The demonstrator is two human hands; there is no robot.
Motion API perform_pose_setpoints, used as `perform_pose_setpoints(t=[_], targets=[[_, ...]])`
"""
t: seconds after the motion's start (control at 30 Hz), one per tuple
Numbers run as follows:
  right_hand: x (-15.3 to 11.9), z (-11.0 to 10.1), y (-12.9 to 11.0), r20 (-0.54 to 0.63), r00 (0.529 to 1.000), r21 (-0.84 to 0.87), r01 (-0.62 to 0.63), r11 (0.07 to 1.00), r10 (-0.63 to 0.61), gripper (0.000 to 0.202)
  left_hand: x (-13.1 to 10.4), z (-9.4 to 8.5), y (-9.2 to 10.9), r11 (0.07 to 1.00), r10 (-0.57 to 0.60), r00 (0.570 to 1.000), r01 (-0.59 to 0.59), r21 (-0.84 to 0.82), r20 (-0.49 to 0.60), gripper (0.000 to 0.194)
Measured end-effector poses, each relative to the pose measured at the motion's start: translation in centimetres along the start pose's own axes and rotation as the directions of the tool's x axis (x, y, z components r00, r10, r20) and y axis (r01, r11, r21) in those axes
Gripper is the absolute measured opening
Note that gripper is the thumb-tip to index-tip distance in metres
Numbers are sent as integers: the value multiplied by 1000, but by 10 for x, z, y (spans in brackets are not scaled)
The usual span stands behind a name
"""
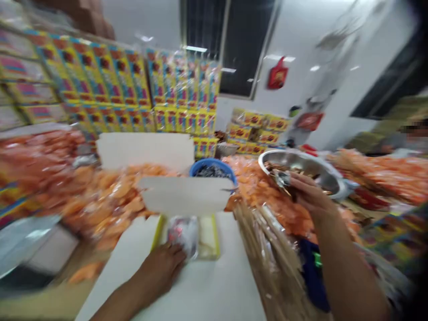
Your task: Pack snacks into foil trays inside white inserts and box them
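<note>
**Left hand in the tray, right hand at the bowl**

So there's a clear packet [183, 234] in a yellow-edged tray [207, 234], by the far edge of a white board [207, 290], roughly midway between its corners. Left hand [169, 263] has its fingers on the packet's near left corner; can't tell if it's gripping or just resting there. Right hand [307, 194] is pinched narrow on a shiny piece [282, 179], right at the left rim of a metal bowl [326, 174]; too blurry to say what it is. Brown strips [261, 254] run along the board's right edge, desk [26, 307] shows past its left edge. Beyond the far edge: orange packs [117, 191], a blue tub [230, 171], stacked printed boxes [110, 76].
</note>
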State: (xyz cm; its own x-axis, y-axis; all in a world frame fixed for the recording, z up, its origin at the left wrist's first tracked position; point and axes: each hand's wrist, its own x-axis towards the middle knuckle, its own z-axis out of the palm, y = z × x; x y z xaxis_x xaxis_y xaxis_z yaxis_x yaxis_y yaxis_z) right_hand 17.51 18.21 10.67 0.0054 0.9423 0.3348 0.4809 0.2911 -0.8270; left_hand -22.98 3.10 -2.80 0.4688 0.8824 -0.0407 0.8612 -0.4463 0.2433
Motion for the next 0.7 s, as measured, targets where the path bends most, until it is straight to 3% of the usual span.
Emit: perform_pose_setpoints(t=[0.03, 0.1, 0.13, 0.17, 0.27, 0.37, 0.47, 0.6, 0.7], targets=[[-17, 15, -5, 144, 989, 96, -39, 995, 25, 58, -1, -5, 7, 1000, -5, 999, 5, 13, 43, 31], [-50, 57, -14, 409, 911, 192, -130, 973, 41, 51, -2, -10, 14, 999, -22, 1000, 21, 43, 22, 27], [-65, 82, -20, 483, 875, 186, -138, 973, 32, 47, -2, -9, 15, 998, -26, 1000, 26, 60, 7, 27], [-79, 110, -27, 525, 851, 125, -105, 986, 24, 44, -3, -7, 16, 997, -27, 1000, 27, 72, -2, 26], [-113, 189, -51, 503, 863, -251, 90, 964, 50, 34, -8, 0, 15, 997, -17, 1000, 17, 81, -1, 23], [-125, 231, -68, 465, 881, -463, 158, 872, 87, 25, -13, 5, 11, 996, -1, 998, 7, 94, -61, 21], [-118, 224, -73, 445, 890, -578, 199, 791, 101, 27, -20, 8, 3, 997, 22, 989, -11, 76, -144, 14], [-89, 175, -59, 430, 885, -695, 199, 691, 178, 21, -34, 4, -2, 1000, -7, 974, 7, 0, -226, 2], [-56, 142, -39, 364, 907, -735, 140, 664, 212, 21, -42, -4, 1, 998, -59, 964, 49, -43, -260, 18]])
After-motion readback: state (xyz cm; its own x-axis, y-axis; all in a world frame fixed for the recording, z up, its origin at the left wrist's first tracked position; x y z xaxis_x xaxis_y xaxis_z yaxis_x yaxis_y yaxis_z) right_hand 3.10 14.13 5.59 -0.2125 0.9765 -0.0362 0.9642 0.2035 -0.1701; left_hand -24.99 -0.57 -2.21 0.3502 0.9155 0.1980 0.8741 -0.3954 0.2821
